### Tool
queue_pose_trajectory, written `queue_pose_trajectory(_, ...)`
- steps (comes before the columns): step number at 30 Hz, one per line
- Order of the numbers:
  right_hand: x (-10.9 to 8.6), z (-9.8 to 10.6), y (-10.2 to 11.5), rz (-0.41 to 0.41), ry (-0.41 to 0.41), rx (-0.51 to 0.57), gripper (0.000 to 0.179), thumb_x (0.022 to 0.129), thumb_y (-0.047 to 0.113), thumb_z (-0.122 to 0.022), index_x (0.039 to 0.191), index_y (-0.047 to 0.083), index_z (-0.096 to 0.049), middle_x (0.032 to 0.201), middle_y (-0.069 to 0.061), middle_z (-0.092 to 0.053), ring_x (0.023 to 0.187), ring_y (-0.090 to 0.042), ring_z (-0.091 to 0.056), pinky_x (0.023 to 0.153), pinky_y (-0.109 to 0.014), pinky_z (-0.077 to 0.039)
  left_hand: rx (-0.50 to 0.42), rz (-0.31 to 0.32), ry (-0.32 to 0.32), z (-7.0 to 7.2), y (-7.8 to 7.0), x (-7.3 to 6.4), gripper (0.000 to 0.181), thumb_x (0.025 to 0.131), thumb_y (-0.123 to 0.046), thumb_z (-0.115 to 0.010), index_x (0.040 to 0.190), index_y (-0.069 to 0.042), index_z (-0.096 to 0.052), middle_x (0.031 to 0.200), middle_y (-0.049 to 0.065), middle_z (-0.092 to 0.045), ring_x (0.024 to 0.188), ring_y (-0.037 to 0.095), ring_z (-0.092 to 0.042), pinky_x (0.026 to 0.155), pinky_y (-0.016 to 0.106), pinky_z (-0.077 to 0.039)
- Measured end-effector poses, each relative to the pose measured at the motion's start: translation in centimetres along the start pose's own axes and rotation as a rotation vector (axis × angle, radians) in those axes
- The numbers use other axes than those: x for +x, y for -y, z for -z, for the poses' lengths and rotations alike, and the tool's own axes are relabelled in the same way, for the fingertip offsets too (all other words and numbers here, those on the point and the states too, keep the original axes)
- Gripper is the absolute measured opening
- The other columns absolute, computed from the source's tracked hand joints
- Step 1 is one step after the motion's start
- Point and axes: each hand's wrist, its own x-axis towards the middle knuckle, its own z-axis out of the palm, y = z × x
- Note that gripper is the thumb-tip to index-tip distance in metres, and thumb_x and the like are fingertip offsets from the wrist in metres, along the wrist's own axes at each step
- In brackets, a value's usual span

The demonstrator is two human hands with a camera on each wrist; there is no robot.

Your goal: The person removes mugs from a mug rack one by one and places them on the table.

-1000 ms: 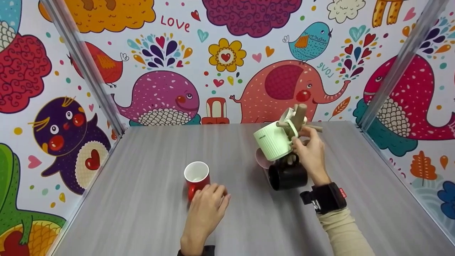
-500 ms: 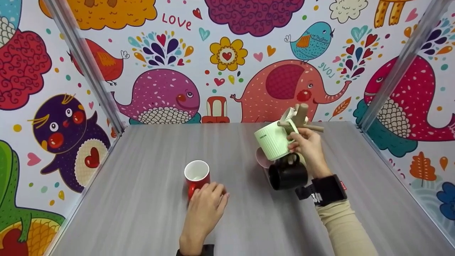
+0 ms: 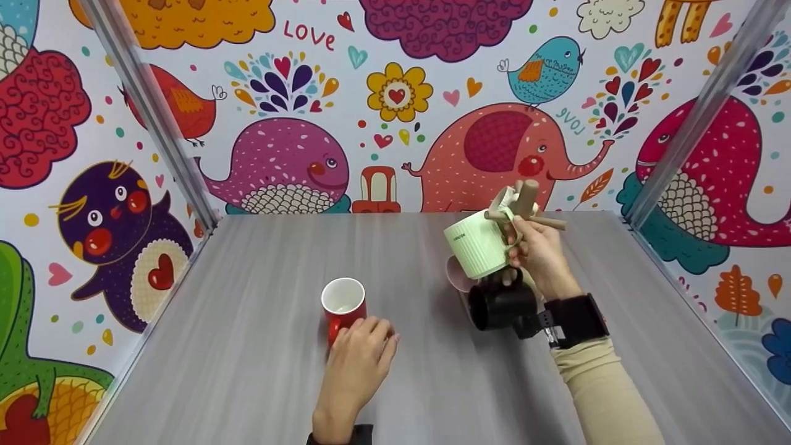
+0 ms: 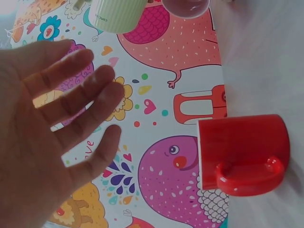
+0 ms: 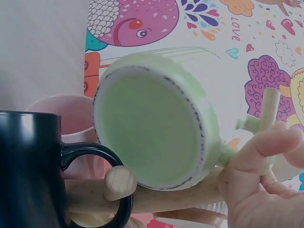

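Observation:
My right hand (image 3: 547, 259) pinches the handle of a ribbed light green mug (image 3: 476, 244), which tilts with its base toward the right wrist camera. One peg of a wooden mug tree (image 3: 526, 196) passes by that handle. Below it a black mug (image 5: 28, 166) hangs by its handle on another peg (image 5: 119, 183). My left hand (image 3: 358, 361) is held relaxed, its fingers spread a little and holding nothing in the left wrist view. Just beyond it a red mug (image 4: 242, 152) with a white inside stands upright on the table, handle toward me.
A pink mug (image 3: 457, 275) sits behind the black and green mugs. Part of a whitish mug (image 3: 502, 199) shows behind the tree's top. The grey tabletop (image 3: 259, 309) is bounded by walls (image 3: 395, 142) printed with cartoon animals and by metal posts (image 3: 148, 111).
My right hand has shifted its fingers closer round the green mug's handle, the wrist turning and dropping slightly. The green mug has barely moved. The left hand and red mug stay put.

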Motion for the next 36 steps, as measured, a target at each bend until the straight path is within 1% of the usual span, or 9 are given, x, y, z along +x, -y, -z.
queue_pose_trajectory(6,0.0,-0.3,0.2,-0.027,0.011,0.001,0.028,0.11,0.02,-0.04,0.093,0.001,-0.05,0.069,0.0,-0.046,0.05,-0.006,-0.04,0.047,-0.017,-0.037,0.003,0.002,0.003,0.0,0.0,-0.1,0.008,0.091,-0.012,-0.073,0.086,-0.011,-0.068,0.085,0.0,-0.066,0.078,0.02,-0.061,0.065,0.034,-0.045)
queue_pose_trajectory(12,0.0,-0.7,0.1,-0.018,0.004,-0.01,0.026,0.111,0.019,-0.033,0.098,0.0,-0.044,0.072,0.001,-0.042,0.053,-0.004,-0.033,0.05,-0.016,-0.035,0.01,-0.007,0.0,0.2,0.1,0.1,0.008,0.09,-0.011,-0.073,0.085,-0.01,-0.068,0.084,0.0,-0.065,0.078,0.019,-0.061,0.065,0.034,-0.045)
queue_pose_trajectory(18,0.1,-0.9,-0.4,0.008,-0.025,-0.004,0.023,0.111,0.018,-0.031,0.1,0.0,-0.042,0.078,0.0,-0.042,0.057,-0.005,-0.035,0.052,-0.016,-0.035,0.037,-0.018,0.004,0.2,0.0,0.0,0.007,0.09,-0.012,-0.073,0.086,-0.011,-0.068,0.083,-0.001,-0.065,0.077,0.019,-0.06,0.064,0.033,-0.045)
queue_pose_trajectory(24,0.0,-1.4,-0.3,0.034,0.004,0.038,0.023,0.111,0.018,-0.03,0.105,0.0,-0.041,0.083,-0.001,-0.042,0.062,-0.005,-0.038,0.055,-0.017,-0.036,0.031,-0.009,0.006,0.3,0.1,0.1,0.007,0.09,-0.012,-0.074,0.086,-0.011,-0.068,0.083,0.0,-0.065,0.077,0.019,-0.06,0.064,0.033,-0.045)
queue_pose_trajectory(31,0.0,-1.9,-0.5,0.057,0.057,0.132,0.027,0.112,0.018,-0.03,0.096,0.0,-0.043,0.074,-0.001,-0.042,0.057,-0.007,-0.031,0.057,-0.019,-0.036,0.03,-0.005,0.014,0.4,0.0,0.0,0.006,0.09,-0.012,-0.073,0.087,-0.01,-0.069,0.084,0.0,-0.066,0.078,0.019,-0.06,0.064,0.033,-0.045)
queue_pose_trajectory(36,0.0,-1.9,-0.8,0.041,0.063,0.178,0.036,0.112,0.02,-0.03,0.083,0.006,-0.045,0.071,-0.001,-0.041,0.056,-0.009,-0.03,0.058,-0.021,-0.036,0.038,-0.002,0.009,0.4,0.0,-0.1,0.006,0.09,-0.013,-0.074,0.087,-0.01,-0.069,0.084,0.0,-0.065,0.078,0.019,-0.061,0.064,0.033,-0.045)
